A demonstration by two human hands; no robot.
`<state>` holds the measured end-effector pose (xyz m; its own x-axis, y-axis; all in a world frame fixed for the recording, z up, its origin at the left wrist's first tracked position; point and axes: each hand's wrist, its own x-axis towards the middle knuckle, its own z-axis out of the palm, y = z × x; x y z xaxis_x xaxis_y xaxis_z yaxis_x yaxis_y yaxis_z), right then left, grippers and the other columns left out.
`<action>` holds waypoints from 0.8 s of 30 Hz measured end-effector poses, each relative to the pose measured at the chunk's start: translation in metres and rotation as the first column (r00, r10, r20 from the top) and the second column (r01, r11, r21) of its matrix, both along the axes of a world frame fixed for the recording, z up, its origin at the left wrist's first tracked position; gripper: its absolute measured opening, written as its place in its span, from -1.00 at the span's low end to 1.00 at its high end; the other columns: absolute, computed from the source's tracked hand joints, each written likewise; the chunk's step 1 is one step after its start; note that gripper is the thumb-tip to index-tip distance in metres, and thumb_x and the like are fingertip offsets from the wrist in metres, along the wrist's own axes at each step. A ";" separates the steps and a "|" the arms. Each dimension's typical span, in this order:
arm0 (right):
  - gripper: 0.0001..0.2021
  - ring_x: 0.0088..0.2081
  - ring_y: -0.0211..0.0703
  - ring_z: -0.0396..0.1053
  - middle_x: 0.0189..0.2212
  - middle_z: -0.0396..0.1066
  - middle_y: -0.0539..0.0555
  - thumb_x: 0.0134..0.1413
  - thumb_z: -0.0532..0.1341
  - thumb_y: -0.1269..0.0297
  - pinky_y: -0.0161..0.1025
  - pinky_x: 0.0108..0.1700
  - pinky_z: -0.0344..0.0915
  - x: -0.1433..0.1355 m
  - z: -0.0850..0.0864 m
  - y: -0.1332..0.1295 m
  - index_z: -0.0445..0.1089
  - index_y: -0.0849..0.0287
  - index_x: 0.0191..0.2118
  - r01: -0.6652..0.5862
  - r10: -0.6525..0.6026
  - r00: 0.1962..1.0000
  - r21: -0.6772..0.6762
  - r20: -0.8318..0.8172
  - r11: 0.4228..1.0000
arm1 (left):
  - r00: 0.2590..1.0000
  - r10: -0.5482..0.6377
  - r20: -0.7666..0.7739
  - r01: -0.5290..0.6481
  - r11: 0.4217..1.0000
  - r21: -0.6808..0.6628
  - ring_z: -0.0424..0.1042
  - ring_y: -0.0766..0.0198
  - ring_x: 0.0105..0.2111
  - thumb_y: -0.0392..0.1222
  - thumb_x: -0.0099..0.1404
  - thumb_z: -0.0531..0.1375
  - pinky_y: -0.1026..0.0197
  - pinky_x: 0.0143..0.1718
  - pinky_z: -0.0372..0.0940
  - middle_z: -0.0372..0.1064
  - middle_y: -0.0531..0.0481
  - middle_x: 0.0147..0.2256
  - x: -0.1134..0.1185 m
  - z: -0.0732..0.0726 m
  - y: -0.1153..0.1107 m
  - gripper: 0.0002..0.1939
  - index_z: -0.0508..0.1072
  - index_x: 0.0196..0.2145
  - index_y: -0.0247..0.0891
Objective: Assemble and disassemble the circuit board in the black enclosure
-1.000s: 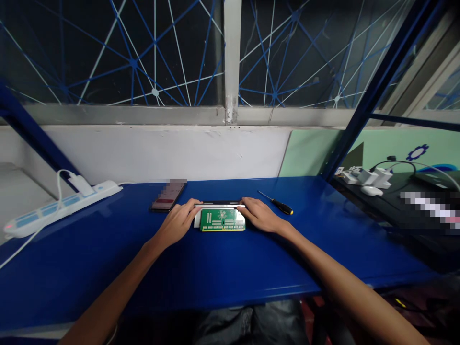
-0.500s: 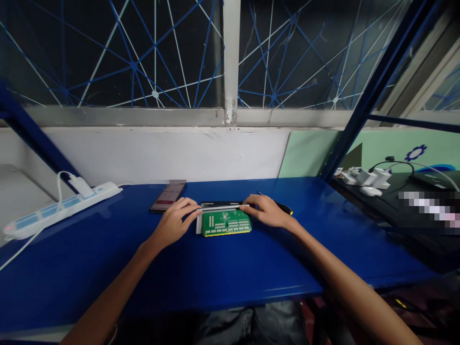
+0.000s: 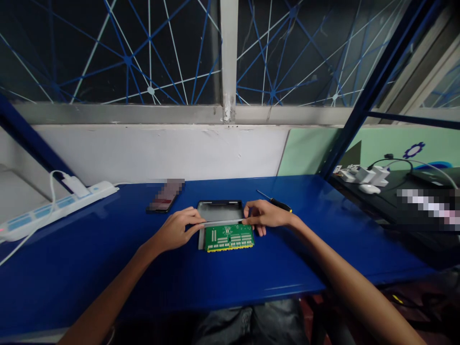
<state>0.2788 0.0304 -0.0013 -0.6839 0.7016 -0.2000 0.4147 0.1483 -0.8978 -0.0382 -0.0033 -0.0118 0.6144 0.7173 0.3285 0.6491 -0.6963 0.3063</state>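
My left hand [image 3: 179, 229] pinches the left end of a thin grey strip [image 3: 223, 222], seen edge-on. At the strip's other end my right hand [image 3: 264, 214] is closed, thumb and fingers on it. Just in front of the strip is a green circuit board [image 3: 230, 237] with a yellow lower edge. A grey edge [image 3: 201, 240] shows along the board's left side; whether it joins the strip I cannot tell. Behind the strip lies a shallow case [image 3: 220, 202] with a black rim and grey inside. A black and yellow screwdriver [image 3: 279, 205] lies beyond my right hand.
A phone [image 3: 166, 195] lies on the blue table [image 3: 172, 282] at the back left. Farther left is a white power strip [image 3: 57, 211] with a plugged-in charger and cable. A blue metal post [image 3: 354, 108] rises at the right, beside a black surface with white adapters [image 3: 373, 176].
Both hands have brought the grey strip and the circuit board closer to me. More of the case behind them shows now. The right hand's fingers have shifted, and the screwdriver is less covered.
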 end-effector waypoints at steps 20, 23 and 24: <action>-0.75 -0.47 -0.23 0.34 -0.47 0.43 -0.01 0.24 0.11 0.05 -0.33 -0.40 0.12 -0.011 -0.018 0.010 0.32 0.13 -0.15 0.076 -0.214 0.970 0.686 0.119 0.723 | 0.979 0.204 -0.017 -0.198 0.964 0.175 0.42 0.19 -0.23 -0.11 0.35 0.11 0.22 -0.28 0.32 0.47 -0.01 -0.26 -0.001 -0.012 0.006 -0.77 0.56 -0.24 -0.14; -0.68 -0.41 -0.19 0.39 -0.37 0.50 0.06 0.24 0.08 -0.01 -0.31 -0.40 0.11 0.007 -0.006 0.019 0.40 0.12 -0.22 0.144 -0.394 0.905 0.756 0.160 0.639 | 0.980 0.198 -0.024 -0.190 0.963 0.193 0.41 0.18 -0.19 -0.10 0.36 0.11 0.18 -0.20 0.32 0.45 -0.04 -0.19 -0.003 -0.011 0.006 -0.76 0.54 -0.16 -0.15; -0.66 -0.38 -0.16 0.41 -0.34 0.52 0.09 0.23 0.07 -0.03 -0.30 -0.40 0.10 0.017 -0.002 0.023 0.42 0.13 -0.27 0.180 -0.486 0.859 0.791 0.164 0.585 | 0.982 0.189 -0.025 -0.180 0.963 0.198 0.40 0.17 -0.18 -0.09 0.36 0.10 0.16 -0.17 0.32 0.44 -0.05 -0.18 -0.003 -0.010 0.005 -0.75 0.54 -0.15 -0.16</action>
<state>0.2959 0.0532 -0.0028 -0.3647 0.8727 0.3246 0.8136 0.4682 -0.3447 -0.0410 0.0020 -0.0217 0.4939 0.7446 0.4491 0.7816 -0.6065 0.1459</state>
